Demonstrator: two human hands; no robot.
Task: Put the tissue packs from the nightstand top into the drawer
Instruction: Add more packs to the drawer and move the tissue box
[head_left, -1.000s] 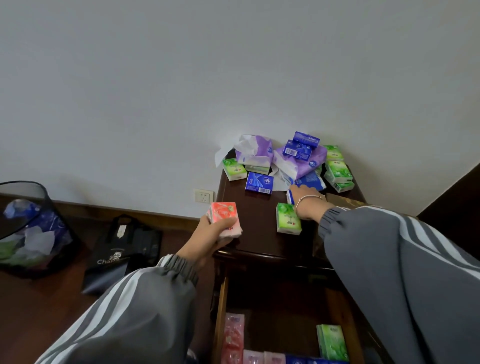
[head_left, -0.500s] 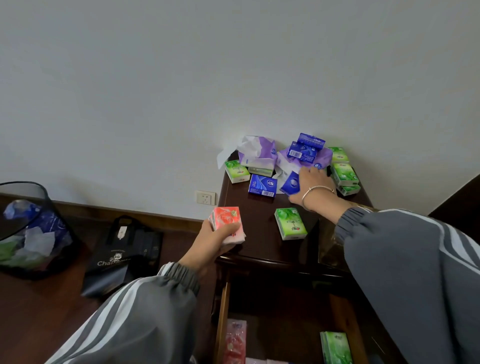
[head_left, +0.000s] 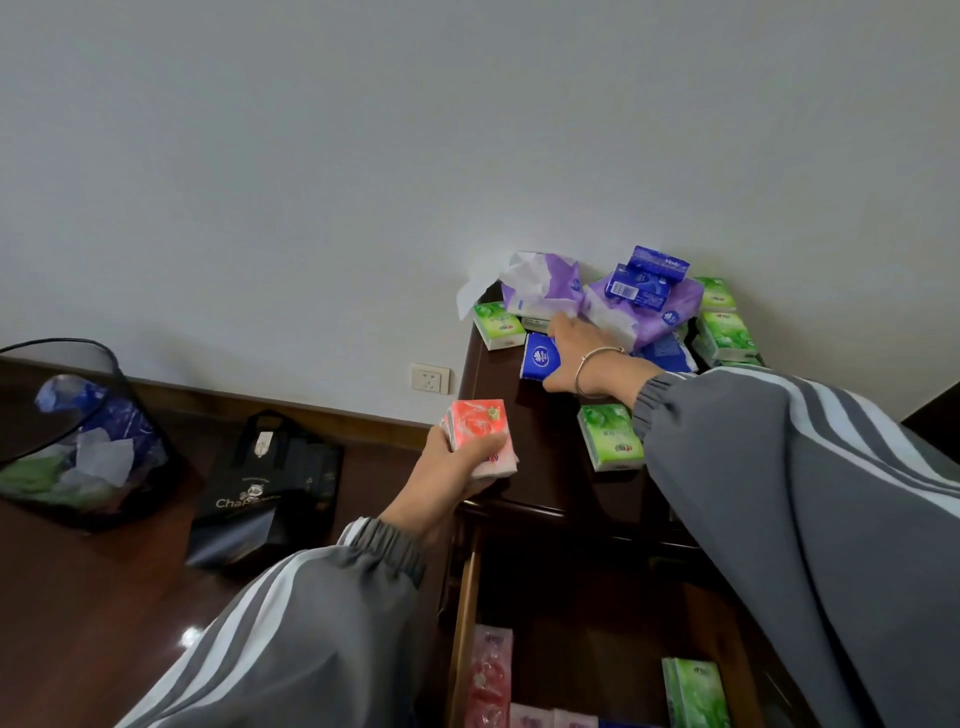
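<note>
Beside the nightstand (head_left: 545, 452), red pack (head_left: 475, 422) in curled left fingers (head_left: 485, 451); right fingers (head_left: 563, 330): grip unclear

tissue packs (head_left: 610, 436) on nightstand (head_left: 540, 467) | drawer (head_left: 466, 623) below, more inside | bin (head_left: 78, 431), bag (head_left: 265, 488) left

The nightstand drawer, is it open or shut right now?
Open. The drawer is pulled out below the nightstand top, with a pink pack and a green pack visible lying inside it.

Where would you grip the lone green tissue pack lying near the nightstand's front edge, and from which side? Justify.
Pinch the green pack across its two long sides, coming from above: it lies flat on the nightstand, broad face up, lying alone.
</note>
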